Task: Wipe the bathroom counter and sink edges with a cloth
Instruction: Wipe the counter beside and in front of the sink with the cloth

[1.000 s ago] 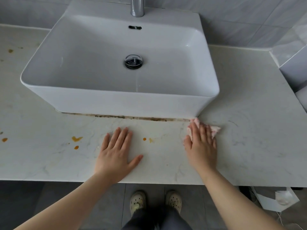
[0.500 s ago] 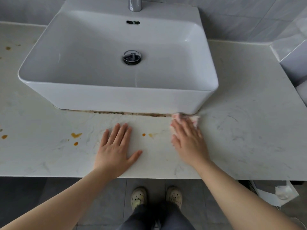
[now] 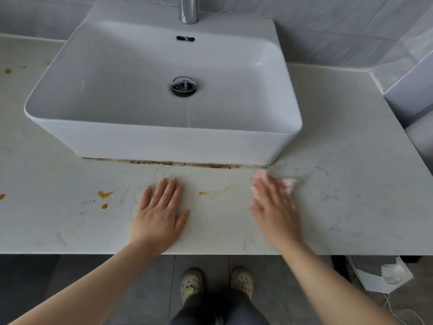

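- Orange stains (image 3: 105, 194) sit unwiped on the left part of the counter (image 3: 351, 207).
- Left hand (image 3: 159, 214) lies flat with straight fingers, likely bracing.
- Right hand (image 3: 274, 207), blurred, presses the pink cloth (image 3: 289, 184) under flat fingers onto the counter, near the front right corner of the sink (image 3: 164, 141), probably scrubbing.

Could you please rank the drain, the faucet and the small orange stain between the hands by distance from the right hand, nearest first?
1. Small orange stain, on the counter left of the right hand.
2. Drain, in the sink.
3. Faucet, at the back.
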